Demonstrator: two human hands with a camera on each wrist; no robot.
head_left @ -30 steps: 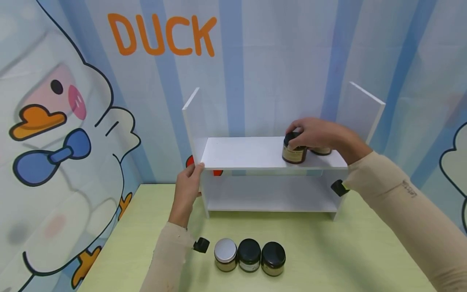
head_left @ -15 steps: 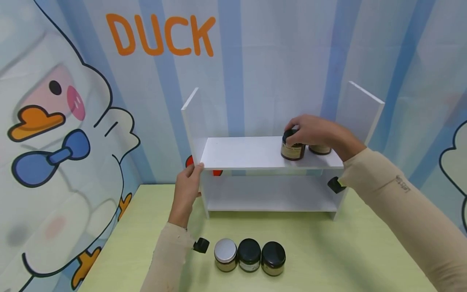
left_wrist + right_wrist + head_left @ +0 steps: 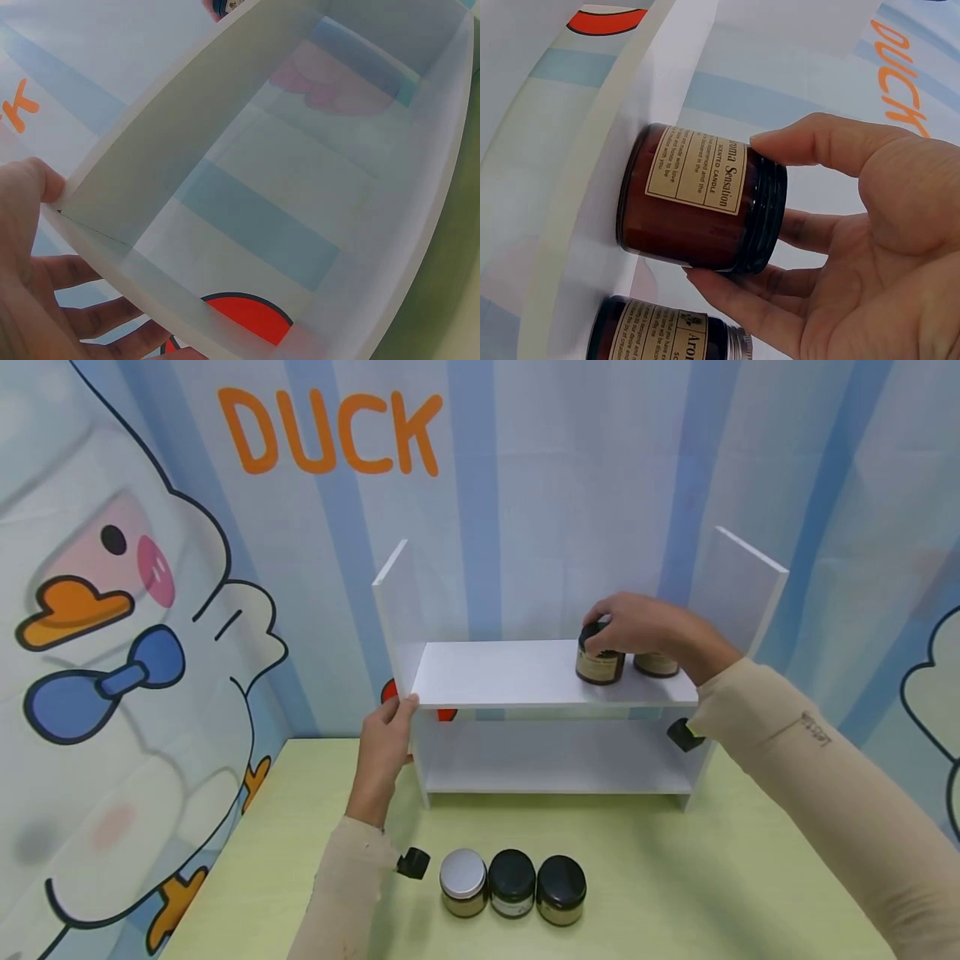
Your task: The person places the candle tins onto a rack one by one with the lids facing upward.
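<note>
My right hand (image 3: 637,625) pinches a scented candle jar (image 3: 694,196) near its black lid, thumb on one side and fingers on the other. The jar is dark amber with a cream label and stands upright on the upper board of a white shelf (image 3: 495,672). Just right of it sits a second candle jar (image 3: 656,665), partly covered by the hand; its silver lid edge shows in the right wrist view. My left hand (image 3: 384,752) holds the shelf's left side panel, thumb at the front edge by the upper board and fingers (image 3: 97,319) behind the panel.
On the green table (image 3: 637,877) in front of the shelf stand three more jars in a row: a silver-lidded jar (image 3: 463,882), a black-lidded jar (image 3: 512,883) and another black-lidded jar (image 3: 561,890). A patterned curtain (image 3: 570,485) hangs behind.
My right hand and the candle jar have slid slightly back and left on the upper board, revealing more of the second jar. The left hand keeps its place on the panel.
</note>
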